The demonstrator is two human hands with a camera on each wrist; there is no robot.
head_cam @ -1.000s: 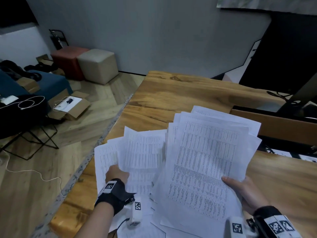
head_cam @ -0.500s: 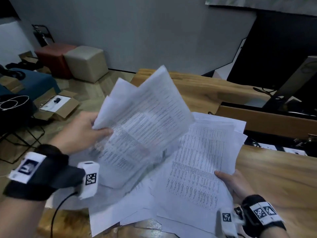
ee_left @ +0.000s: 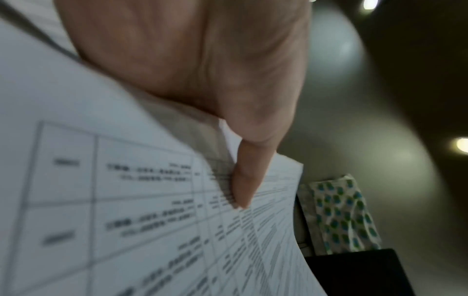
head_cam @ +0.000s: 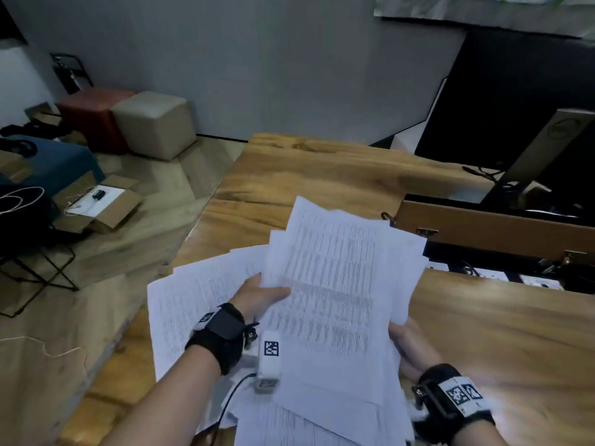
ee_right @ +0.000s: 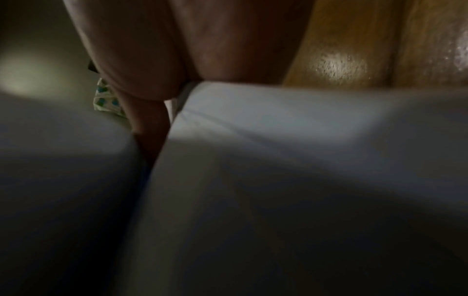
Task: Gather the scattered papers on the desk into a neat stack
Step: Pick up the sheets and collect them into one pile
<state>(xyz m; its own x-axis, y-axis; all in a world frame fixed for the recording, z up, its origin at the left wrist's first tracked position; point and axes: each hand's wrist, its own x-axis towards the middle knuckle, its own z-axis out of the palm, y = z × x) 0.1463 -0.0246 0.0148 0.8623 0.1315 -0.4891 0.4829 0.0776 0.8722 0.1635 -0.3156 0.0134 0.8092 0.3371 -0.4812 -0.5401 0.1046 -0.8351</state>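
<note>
A person at a wooden worktop (head_cam: 338,175) gathers printed papers (head_cam: 331,294) w/ both hands. Left hand (head_cam: 257,296) pinches the bundle's left edge, thumb on top; right hand (head_cam: 409,346) grips the lower right edge. More sheets (head_cam: 193,304) lie fanned on the worktop beneath, corners misaligned. Thin, floppy & slick, the sheets look apt to slide apart or crease; best held at opposite long edges, approx. mid-length, then tapped square on the wood.
</note>
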